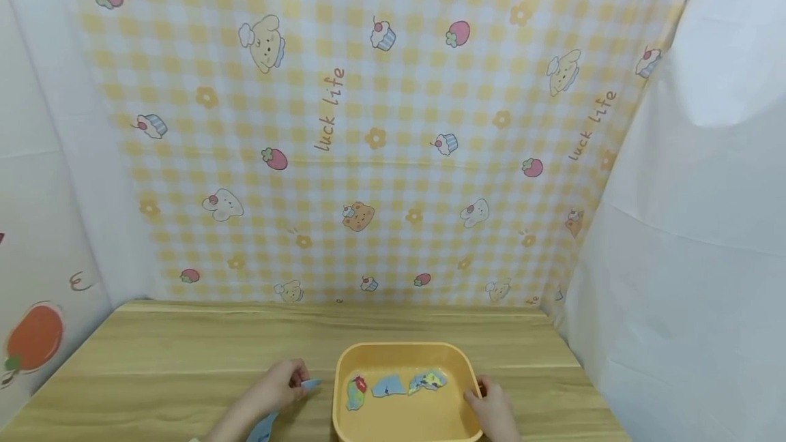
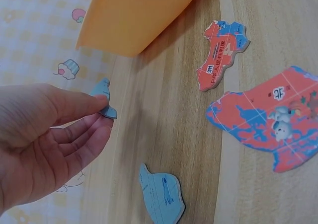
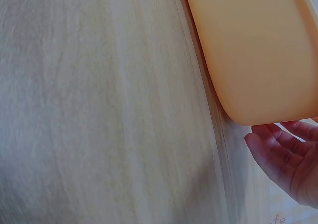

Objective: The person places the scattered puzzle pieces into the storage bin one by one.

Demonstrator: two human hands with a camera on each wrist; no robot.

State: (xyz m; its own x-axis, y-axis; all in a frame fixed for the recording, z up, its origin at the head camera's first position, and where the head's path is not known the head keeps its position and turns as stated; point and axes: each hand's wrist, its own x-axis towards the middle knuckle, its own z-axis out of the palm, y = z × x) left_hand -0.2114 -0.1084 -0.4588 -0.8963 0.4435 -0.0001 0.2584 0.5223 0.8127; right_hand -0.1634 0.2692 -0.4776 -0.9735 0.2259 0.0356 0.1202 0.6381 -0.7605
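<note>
In the head view the left hand (image 1: 284,385) pinches a small light-blue puzzle piece (image 1: 311,384), left of a yellow tray (image 1: 405,421). The left wrist view shows the left hand (image 2: 59,134) holding that piece (image 2: 103,97) between thumb and fingers, above the wooden table. The right hand (image 1: 494,408) is at the tray's right side, its thumb by the rim. In the right wrist view, fingers of the right hand (image 3: 288,159) meet the outside of the tray (image 3: 258,50). Inside the tray lie a green-and-red piece (image 1: 356,393), a blue piece (image 1: 388,386) and a blue-yellow piece (image 1: 426,381).
Another light-blue piece (image 2: 163,194) lies on the table (image 1: 184,353) near the left forearm. A red-and-blue piece (image 2: 221,55) and a larger red-and-blue piece (image 2: 271,117) lie beyond it in the left wrist view. A checked cloth (image 1: 368,176) hangs behind the table.
</note>
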